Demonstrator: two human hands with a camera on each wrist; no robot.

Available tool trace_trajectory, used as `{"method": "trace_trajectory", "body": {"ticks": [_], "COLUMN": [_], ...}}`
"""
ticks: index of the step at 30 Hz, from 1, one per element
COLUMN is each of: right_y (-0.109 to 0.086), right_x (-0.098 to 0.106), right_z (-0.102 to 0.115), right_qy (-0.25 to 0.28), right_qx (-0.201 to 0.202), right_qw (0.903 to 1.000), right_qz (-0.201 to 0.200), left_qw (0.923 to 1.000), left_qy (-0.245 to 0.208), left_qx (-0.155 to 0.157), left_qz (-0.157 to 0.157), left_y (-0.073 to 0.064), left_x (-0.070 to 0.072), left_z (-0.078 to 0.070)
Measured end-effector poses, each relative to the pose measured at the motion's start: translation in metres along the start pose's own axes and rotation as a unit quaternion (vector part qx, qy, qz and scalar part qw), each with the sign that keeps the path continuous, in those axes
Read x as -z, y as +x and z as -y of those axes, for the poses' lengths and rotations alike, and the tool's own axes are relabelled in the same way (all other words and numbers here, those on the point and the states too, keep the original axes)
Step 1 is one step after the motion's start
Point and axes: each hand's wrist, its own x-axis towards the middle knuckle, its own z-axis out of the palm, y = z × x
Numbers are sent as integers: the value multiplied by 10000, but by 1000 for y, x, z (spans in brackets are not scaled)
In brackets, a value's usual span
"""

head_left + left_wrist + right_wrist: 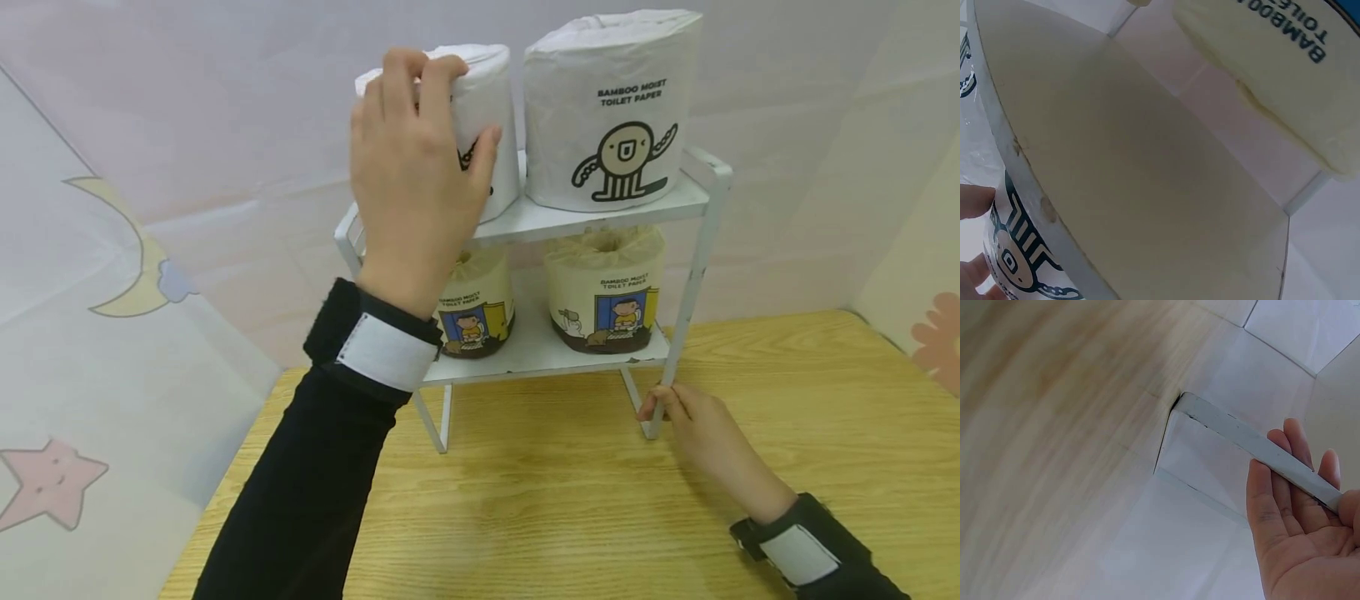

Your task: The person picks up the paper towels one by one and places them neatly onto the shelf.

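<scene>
A white two-tier rack (540,218) stands on the table. My left hand (416,158) grips the left white-wrapped toilet paper roll (491,92) on the top shelf, fingers over its upper part and thumb along its right side. Much of that roll's print is hidden behind the hand. Beside it, apart, stands a second white toilet paper roll (555,125). My right hand (705,425) holds the rack's front right leg (1229,428) low down, near the tabletop; in the right wrist view its fingers bend around the bar.
Two cream-wrapped toilet paper rolls, a left one (501,296) and a right one (606,292), stand on the lower shelf. The wooden table (510,500) meets a pale curtain-like wall (225,108) behind the rack. A printed side panel (75,375) borders the left.
</scene>
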Motion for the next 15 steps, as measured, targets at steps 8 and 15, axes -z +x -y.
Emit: {"method": "trace_trajectory", "body": {"ticks": [8,15], "right_y": [-1,-5], "right_x": [1,4], "right_z": [3,4], "right_qy": [-43,-375], "right_qx": [-59,253], "right_qw": [10000,9989], "right_qz": [46,125], "left_qw": [9995,9946], "left_qy": [-61,-431], "left_qx": [-196,-705], "left_qz": [229,-624], "left_y": [-23,-66], "left_x": [10,21], "left_z": [0,0]}}
